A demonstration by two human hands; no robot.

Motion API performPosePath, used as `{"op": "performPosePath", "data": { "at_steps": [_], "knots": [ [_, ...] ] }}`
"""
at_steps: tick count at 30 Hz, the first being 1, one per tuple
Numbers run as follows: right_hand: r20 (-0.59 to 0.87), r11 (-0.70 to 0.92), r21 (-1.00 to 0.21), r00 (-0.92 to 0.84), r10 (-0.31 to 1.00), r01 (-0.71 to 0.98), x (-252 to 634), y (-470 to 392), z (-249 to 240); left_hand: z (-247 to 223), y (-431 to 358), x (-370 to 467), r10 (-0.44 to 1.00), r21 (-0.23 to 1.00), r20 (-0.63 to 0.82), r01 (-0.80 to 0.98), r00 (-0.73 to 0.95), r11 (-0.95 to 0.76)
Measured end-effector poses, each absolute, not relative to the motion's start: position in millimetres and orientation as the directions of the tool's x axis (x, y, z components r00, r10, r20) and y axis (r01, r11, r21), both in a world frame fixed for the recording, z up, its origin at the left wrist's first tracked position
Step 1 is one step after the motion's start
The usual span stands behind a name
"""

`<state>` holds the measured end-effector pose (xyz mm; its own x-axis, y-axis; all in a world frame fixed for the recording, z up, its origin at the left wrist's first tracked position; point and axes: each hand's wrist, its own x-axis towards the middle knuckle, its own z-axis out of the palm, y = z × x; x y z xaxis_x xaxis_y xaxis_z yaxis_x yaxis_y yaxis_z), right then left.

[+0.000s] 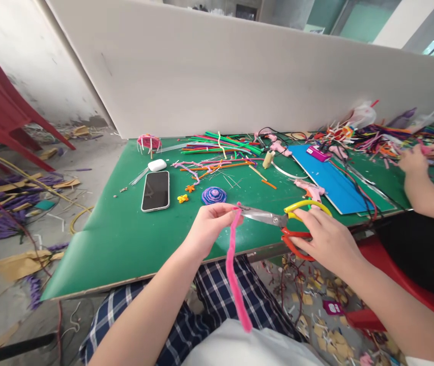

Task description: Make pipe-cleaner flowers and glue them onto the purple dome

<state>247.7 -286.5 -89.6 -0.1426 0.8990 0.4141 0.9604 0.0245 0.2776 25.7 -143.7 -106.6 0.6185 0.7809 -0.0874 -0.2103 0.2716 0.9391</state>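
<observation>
My left hand (pixel 211 226) pinches a pink pipe cleaner (pixel 234 269) near its upper end, and the rest dangles below the table edge. In my right hand (pixel 327 234) is a pair of scissors (pixel 268 216) with one yellow and one red handle. Their blades point left, and the tips meet the pipe cleaner's top beside my left fingers. Just beyond my left hand lies a blue and purple spiral disc (pixel 214 195). An orange flower (pixel 190 188) and a yellow flower (pixel 182 199) sit to its left.
A phone (pixel 155 191) and white earbud case (pixel 157 165) lie left on the green table (pixel 125 254). Pipe cleaners (pixel 220 144) are piled at the back. A pink glue gun (pixel 310 190) rests by a blue board (pixel 327 178). At right, a co-worker's hands (pixel 415 160) are busy.
</observation>
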Motion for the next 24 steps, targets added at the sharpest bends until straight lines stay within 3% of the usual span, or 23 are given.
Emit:
{"op": "performPosePath", "data": {
  "at_steps": [16, 24],
  "knots": [
    [0.438, -0.056, 0.321, -0.096, 0.894, 0.945, 249.8, -286.2, -104.8, -114.3, -143.4, 36.1, 0.756, 0.903, -0.138, -0.232, 0.64, 0.361],
    [0.374, -0.051, 0.311, -0.073, 0.925, 0.949, 253.8, -285.1, -125.4, -136.4, -142.3, 53.3, 0.685, 0.83, -0.27, -0.198, 0.677, 0.522]
  ]
}}
